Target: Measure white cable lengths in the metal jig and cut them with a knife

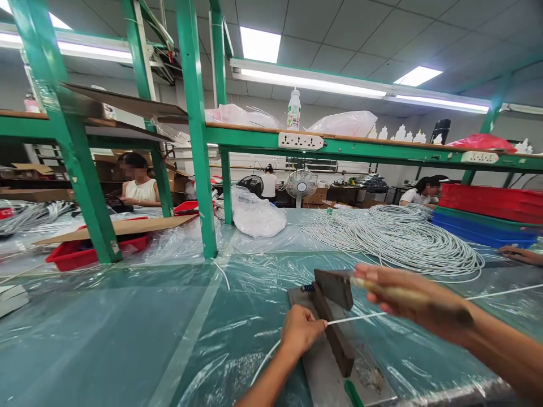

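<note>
My left hand (pixel 302 330) pinches a thin white cable (pixel 356 318) between thumb and fingers. That cable runs across a dark metal bar (pixel 335 333) of a bench cutter, whose metal base plate (pixel 320 379) lies on the table. At the cutter's far end, beside a spring (pixel 307 288), a thick dark blade (pixel 334 287) stands raised. To its right, my right hand (pixel 407 297) is smeared by motion around a yellowish, dark-ended handle (pixel 399 295). Whether this handle joins the blade cannot be made out. Part of a green handle (pixel 353 393) shows at the plate's near end.
A large coil of white cable (pixel 399 237) lies behind the cutter. Stacked red and blue trays (pixel 487 217) stand at right, near another person's hand (pixel 520 254). Green posts (pixel 203 169) hold an overhead shelf (pixel 254 135). A clear plastic bag (pixel 257 215) rests further back.
</note>
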Demonstrator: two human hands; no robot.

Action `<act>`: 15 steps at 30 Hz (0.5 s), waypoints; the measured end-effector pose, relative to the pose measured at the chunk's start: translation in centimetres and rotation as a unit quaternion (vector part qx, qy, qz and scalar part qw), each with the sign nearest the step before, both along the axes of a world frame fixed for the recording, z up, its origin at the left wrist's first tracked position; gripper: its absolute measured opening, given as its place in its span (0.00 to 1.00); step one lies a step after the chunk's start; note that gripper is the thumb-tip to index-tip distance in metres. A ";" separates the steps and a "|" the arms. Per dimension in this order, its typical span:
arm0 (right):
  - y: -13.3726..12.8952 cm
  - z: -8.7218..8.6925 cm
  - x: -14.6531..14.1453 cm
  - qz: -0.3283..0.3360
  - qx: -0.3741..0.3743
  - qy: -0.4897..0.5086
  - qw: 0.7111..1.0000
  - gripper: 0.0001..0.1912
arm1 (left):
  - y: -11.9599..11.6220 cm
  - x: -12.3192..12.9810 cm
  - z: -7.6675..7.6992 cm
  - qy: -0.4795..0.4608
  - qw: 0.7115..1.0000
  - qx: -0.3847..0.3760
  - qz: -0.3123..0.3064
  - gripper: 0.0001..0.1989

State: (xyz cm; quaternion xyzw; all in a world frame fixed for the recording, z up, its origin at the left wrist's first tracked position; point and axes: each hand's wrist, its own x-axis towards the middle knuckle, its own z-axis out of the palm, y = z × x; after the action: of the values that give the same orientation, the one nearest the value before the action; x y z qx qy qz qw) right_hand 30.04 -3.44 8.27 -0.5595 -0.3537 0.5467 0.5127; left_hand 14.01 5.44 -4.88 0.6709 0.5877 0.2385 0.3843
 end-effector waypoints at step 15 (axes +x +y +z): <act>-4.1 -8.0 -1.2 0.114 -0.070 -0.077 0.988 0.29 | -0.5 0.1 0.7 0.010 1.000 0.010 0.001 0.14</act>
State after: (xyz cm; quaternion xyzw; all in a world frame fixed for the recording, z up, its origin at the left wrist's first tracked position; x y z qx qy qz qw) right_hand 28.88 -7.58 0.26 -0.5906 -0.4147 0.5800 0.3779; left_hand 14.12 4.92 -4.18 0.6764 0.5901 0.2379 0.3710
